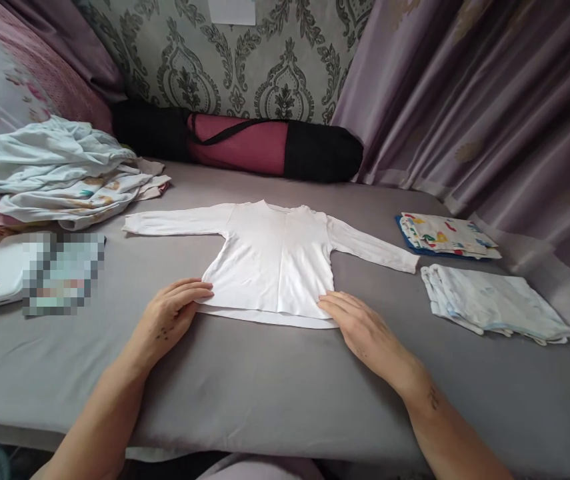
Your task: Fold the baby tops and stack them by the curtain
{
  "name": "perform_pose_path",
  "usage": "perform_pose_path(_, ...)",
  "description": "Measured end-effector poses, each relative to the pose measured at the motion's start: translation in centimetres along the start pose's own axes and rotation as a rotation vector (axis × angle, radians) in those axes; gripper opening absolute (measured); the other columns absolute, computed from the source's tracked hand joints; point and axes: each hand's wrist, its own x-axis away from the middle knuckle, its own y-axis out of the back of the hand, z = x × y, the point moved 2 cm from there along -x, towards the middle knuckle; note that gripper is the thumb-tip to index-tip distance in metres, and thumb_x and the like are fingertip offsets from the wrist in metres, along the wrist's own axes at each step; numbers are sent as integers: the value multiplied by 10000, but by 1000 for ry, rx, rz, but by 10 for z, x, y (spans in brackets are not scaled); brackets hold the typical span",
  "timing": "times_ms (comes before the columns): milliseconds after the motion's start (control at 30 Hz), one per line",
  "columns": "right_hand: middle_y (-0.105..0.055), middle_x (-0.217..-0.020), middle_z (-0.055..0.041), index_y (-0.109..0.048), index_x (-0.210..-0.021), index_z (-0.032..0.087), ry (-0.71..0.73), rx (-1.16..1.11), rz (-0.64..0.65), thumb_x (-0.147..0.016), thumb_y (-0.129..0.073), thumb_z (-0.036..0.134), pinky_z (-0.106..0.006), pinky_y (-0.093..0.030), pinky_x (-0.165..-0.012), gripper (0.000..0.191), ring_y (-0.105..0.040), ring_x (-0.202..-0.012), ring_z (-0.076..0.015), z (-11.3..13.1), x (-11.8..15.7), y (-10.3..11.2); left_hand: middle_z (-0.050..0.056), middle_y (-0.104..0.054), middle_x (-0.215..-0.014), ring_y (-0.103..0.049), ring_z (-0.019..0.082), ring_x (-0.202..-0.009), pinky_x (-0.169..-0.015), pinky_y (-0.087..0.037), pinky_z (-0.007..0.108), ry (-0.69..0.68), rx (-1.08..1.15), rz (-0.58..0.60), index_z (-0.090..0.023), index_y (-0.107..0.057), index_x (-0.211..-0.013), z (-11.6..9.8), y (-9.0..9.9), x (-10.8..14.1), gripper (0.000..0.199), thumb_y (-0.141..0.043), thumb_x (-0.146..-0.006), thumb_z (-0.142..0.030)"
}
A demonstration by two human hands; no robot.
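Note:
A small white long-sleeved shirt (277, 260) lies flat on the grey sheet (265, 387), its neck away from me and both sleeves stretched out sideways. The two layers of its hem are slightly offset at the near edge. At the hem's left corner, my left hand (175, 313) has its fingers together on the fabric. My right hand (357, 323) touches the right corner with its fingers close together. Both thumbs are mostly hidden, so a grip on the cloth cannot be made out for certain.
Crumpled clothes (59, 173) lie at the back left, above a white device (2, 273) and a blurred flat item (67, 273). A black and pink bag (245, 143) lies along the wall. Folded patterned cloth (452, 235) and folded pale cloth (495, 303) are at the right.

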Motion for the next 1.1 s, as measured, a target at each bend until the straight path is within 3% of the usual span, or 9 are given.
perform_pose_path(233,-654,-948,-42,-608,-924,211,-32,-26,73,-891,-418,-41,-363,-491,-855,317,-595,-922,-205,2,-2,9,37,-725,-1085,-619,221,-1070,-959,-490,365,55,13,5,-232,-679,-939,-2,3,-1,260,-423,-901,-253)
perform_pose_path(667,-644,-881,-4,-618,-852,206,-68,-223,138,-837,-453,-20,-307,-423,-841,280,-567,-852,-156,-7,4,12,24,-722,-943,-587,226,-957,-889,-457,352,190,-78,40,-237,-626,-701,-10,11,-6,230,-425,-800,-288)
perform_pose_path(800,-681,-818,8,-675,-836,209,-81,-296,214,-802,-492,21,-272,-442,-797,264,-603,-790,-140,-3,2,25,34,-707,-839,-581,232,-869,-828,-448,362,152,-178,105,-233,-606,-659,-20,18,-17,324,-419,-874,-386)
perform_pose_path(900,-708,-801,12,-713,-904,221,-91,-271,264,-851,-500,109,-262,-459,-761,246,-629,-749,-143,-7,-17,29,53,-665,-717,-589,240,-822,-780,-455,359,96,-249,141,-221,-609,-685,-30,13,-37,401,-414,-930,-470)
perform_pose_path(967,-735,-922,-10,-716,-1001,218,-59,-239,213,-888,-476,147,-274,-472,-823,274,-660,-858,-162,-13,-44,26,79,-701,-841,-620,247,-901,-833,-472,371,-12,-229,170,-200,-658,-861,-40,1,-51,379,-391,-960,-449)
perform_pose_path(1000,-732,-1055,-32,-703,-1081,208,-44,-219,155,-907,-453,153,-289,-462,-904,309,-657,-983,-177,-17,-62,23,104,-710,-1007,-624,252,-1002,-894,-473,381,-88,-194,198,-184,-660,-1009,-46,-8,-57,370,-388,-968,-432)
perform_pose_path(1100,-580,-1394,-104,-583,-1322,160,-42,-112,54,-972,-391,211,-350,-347,-1110,403,-513,-1297,-212,-35,-118,3,182,-534,-1417,-464,300,-1345,-1110,-365,447,-238,-142,317,-127,-537,-1327,-61,-36,-66,473,-424,-965,-410)
